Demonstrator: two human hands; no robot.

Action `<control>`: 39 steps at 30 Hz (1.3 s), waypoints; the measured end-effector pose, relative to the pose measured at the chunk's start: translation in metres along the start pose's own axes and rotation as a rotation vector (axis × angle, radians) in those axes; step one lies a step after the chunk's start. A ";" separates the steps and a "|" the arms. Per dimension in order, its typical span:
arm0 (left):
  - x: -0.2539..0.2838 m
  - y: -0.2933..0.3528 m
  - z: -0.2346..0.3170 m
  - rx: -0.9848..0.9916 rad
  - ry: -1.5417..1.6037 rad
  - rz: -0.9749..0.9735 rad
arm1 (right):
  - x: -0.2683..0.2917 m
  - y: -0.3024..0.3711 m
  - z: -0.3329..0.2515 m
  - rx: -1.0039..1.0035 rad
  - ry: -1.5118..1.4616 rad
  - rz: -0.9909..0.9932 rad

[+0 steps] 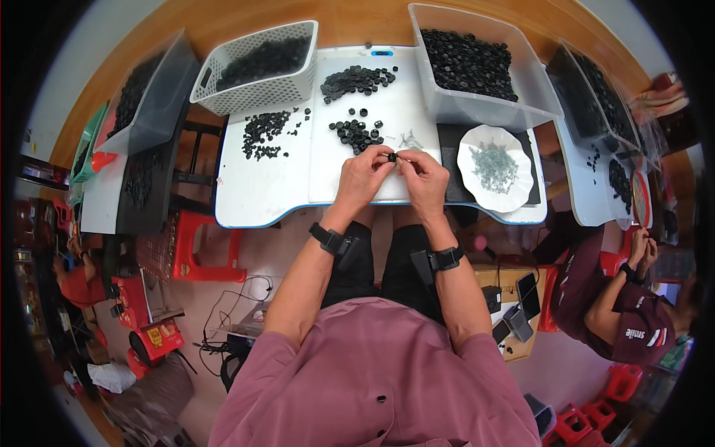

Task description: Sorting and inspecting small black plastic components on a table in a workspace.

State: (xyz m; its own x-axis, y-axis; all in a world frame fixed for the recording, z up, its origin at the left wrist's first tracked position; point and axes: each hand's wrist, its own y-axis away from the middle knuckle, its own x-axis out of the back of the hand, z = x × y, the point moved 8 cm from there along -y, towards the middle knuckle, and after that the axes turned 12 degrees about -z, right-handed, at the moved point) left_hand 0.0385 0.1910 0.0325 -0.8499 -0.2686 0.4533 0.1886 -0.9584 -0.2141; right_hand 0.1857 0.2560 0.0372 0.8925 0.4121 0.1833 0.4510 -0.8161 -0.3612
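My left hand [360,179] pinches a small black round part [392,157] over the near part of the white table. On its other side, the fingertips of my right hand [424,180] close against the same part; whether they also hold a thin piece is too small to tell. Just beyond my hands is a cluster of black round parts [354,135], with a few loose clear pieces [409,141] to its right. A white scalloped plate [521,177], holding a heap of clear slender pieces [491,165], lies to the right of my right hand.
A white perforated basket [258,94] and a translucent bin [491,113], both with black parts, stand at the back. Other black piles [359,82] and smaller parts [264,135] lie on the table [328,190]. Another person [625,298] works at right; a red stool [212,272] stands left.
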 end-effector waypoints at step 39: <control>0.006 -0.005 -0.015 0.140 0.285 -0.126 | -0.017 0.010 -0.034 0.292 0.377 -0.045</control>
State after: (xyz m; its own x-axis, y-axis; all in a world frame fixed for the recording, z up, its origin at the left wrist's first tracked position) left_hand 0.0251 0.1956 0.0232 -0.9705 -0.1280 0.2042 0.1220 -0.9917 -0.0414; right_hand 0.1749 0.2270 0.0619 0.8341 0.2241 0.5040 0.5184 -0.6306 -0.5775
